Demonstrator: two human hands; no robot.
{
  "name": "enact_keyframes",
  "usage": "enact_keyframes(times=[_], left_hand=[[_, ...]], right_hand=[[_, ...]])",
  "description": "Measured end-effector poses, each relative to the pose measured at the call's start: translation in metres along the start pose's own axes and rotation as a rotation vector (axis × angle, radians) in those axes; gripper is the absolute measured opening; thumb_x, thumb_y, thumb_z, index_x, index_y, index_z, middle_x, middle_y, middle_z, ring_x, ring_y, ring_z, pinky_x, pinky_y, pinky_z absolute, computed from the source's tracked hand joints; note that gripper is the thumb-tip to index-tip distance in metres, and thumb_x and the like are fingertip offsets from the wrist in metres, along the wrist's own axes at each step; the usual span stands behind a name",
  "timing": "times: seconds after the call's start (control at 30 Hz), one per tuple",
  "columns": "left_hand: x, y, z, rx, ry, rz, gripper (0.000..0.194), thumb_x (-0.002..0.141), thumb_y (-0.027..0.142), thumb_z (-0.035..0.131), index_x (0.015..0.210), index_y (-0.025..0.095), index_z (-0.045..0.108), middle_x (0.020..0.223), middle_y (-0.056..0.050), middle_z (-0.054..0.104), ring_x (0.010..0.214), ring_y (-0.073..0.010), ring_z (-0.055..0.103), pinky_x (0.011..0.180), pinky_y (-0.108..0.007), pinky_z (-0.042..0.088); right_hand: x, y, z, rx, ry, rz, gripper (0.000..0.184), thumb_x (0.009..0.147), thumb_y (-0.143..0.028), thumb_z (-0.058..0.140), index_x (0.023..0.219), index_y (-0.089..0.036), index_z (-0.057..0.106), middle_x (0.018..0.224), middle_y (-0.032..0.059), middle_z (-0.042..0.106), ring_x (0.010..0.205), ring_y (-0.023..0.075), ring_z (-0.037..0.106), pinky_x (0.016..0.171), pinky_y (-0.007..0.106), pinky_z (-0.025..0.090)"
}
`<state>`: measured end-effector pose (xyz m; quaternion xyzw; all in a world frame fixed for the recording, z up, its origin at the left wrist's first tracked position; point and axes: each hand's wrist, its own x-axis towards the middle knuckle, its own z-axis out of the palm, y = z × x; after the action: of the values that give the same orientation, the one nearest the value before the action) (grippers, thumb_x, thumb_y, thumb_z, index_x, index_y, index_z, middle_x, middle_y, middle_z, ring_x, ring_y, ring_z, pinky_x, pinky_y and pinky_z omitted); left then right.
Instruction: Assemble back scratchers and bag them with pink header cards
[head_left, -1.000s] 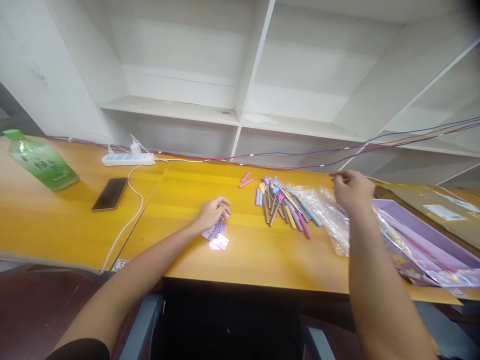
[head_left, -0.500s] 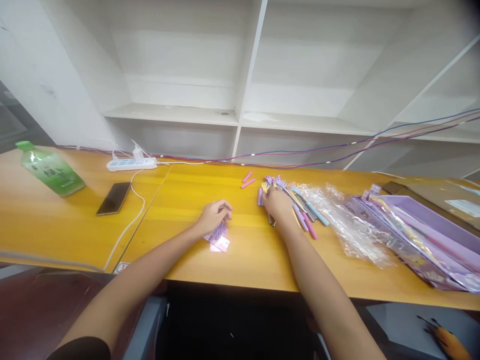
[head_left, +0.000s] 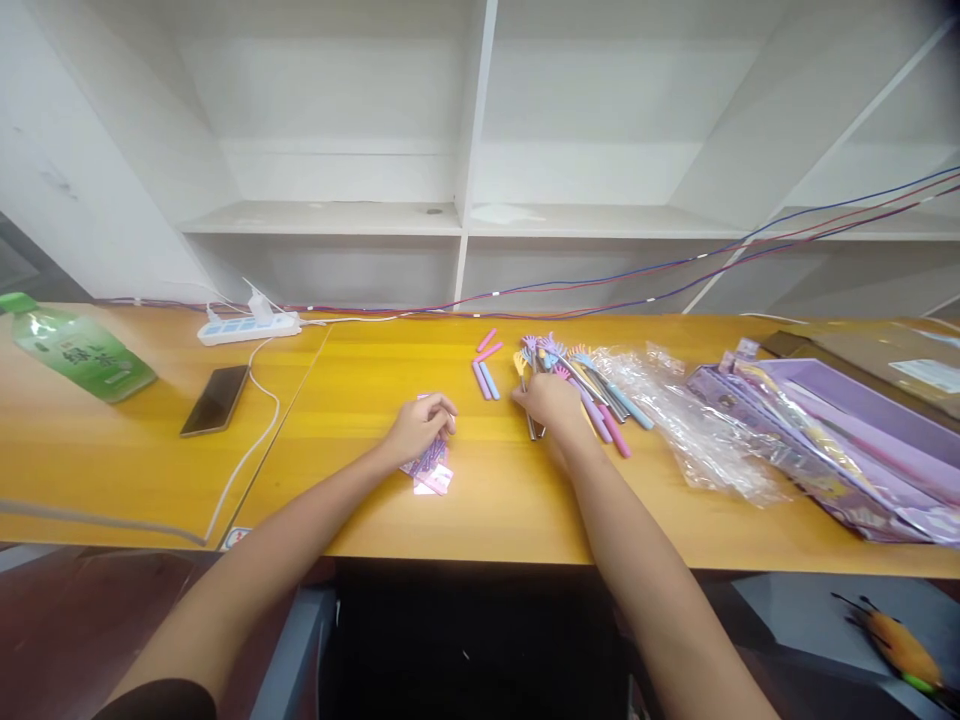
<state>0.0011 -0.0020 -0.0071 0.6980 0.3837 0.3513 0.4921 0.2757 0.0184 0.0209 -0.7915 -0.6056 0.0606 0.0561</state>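
Clear bag between sticks and purple box

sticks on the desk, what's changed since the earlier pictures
The short lavender stick and blue stick moved left from the pile of sticks, nearer the pink sticks. The right hand went left from near the purple box to the pile. The left hand stayed at the cards.

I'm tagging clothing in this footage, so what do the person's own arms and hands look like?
The left hand and right hand are ungloved, with bare wrists. A dark, near-black fabric sleeve shows at the frame's bottom edge on the left arm; the visible right arm is bare.
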Motion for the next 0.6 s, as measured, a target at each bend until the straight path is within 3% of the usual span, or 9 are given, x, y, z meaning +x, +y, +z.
enact_keyframes(times=[0.13, 0.23, 0.33, 0.4, 0.5, 0.6], left_hand=[[-0.001, 0.001, 0.002, 0.017, -0.008, -0.008, 0.015, 0.088, 0.019, 0.051, 0.095, 0.019, 0.064, 0.074, 0.001, 0.070, 0.059, -0.0109, 0.065, 0.062, -0.024, 0.052], [-0.001, 0.003, 0.002, 0.104, 0.035, 0.031, 0.017, 0.090, 0.017, 0.049, 0.097, 0.020, 0.064, 0.083, -0.001, 0.073, 0.068, -0.0131, 0.068, 0.070, -0.027, 0.054], [0.002, 0.004, -0.003, 0.335, 0.165, 0.132, 0.022, 0.088, 0.015, 0.051, 0.102, 0.021, 0.067, 0.106, -0.006, 0.075, 0.099, -0.0201, 0.070, 0.093, -0.036, 0.055], [0.006, 0.003, -0.008, 0.494, 0.213, 0.162, 0.028, 0.087, 0.015, 0.053, 0.110, 0.020, 0.068, 0.118, -0.010, 0.073, 0.116, -0.0256, 0.066, 0.106, -0.043, 0.050], [0.011, -0.002, -0.016, 0.610, 0.181, 0.112, 0.036, 0.091, 0.020, 0.053, 0.126, 0.018, 0.065, 0.132, -0.014, 0.069, 0.129, -0.0310, 0.060, 0.116, -0.050, 0.044], [0.015, -0.007, -0.020, 0.645, 0.121, 0.060, 0.043, 0.097, 0.030, 0.053, 0.137, 0.016, 0.060, 0.141, -0.017, 0.065, 0.138, -0.0342, 0.054, 0.119, -0.053, 0.041]], right_hand=[[0.003, 0.017, -0.019, 0.226, -0.007, -0.003, 0.039, 0.103, -0.035, 0.045, 0.091, -0.014, 0.076, 0.082, 0.0161, 0.076, 0.081, 0.0268, 0.071, 0.077, 0.033, 0.053], [0.006, 0.041, -0.031, 0.275, 0.011, 0.035, 0.048, 0.106, -0.029, 0.031, 0.099, -0.012, 0.076, 0.085, 0.0164, 0.077, 0.080, 0.0240, 0.070, 0.071, 0.030, 0.051], [0.010, 0.067, -0.036, 0.173, 0.099, 0.174, 0.043, 0.103, -0.030, 0.040, 0.113, -0.006, 0.074, 0.100, 0.0229, 0.077, 0.090, 0.0270, 0.072, 0.071, 0.030, 0.049], [0.012, 0.081, -0.035, 0.080, 0.065, 0.229, 0.042, 0.100, -0.037, 0.050, 0.114, -0.006, 0.075, 0.105, 0.0251, 0.077, 0.094, 0.0286, 0.073, 0.071, 0.030, 0.049], [0.015, 0.093, -0.027, -0.032, -0.076, 0.218, 0.043, 0.094, -0.045, 0.063, 0.108, -0.008, 0.079, 0.098, 0.0232, 0.078, 0.093, 0.0298, 0.074, 0.072, 0.031, 0.049], [0.019, 0.097, -0.018, -0.025, -0.045, 0.171, 0.036, 0.085, -0.038, 0.074, 0.103, -0.009, 0.081, 0.088, 0.0214, 0.078, 0.090, 0.0315, 0.075, 0.073, 0.032, 0.051]])
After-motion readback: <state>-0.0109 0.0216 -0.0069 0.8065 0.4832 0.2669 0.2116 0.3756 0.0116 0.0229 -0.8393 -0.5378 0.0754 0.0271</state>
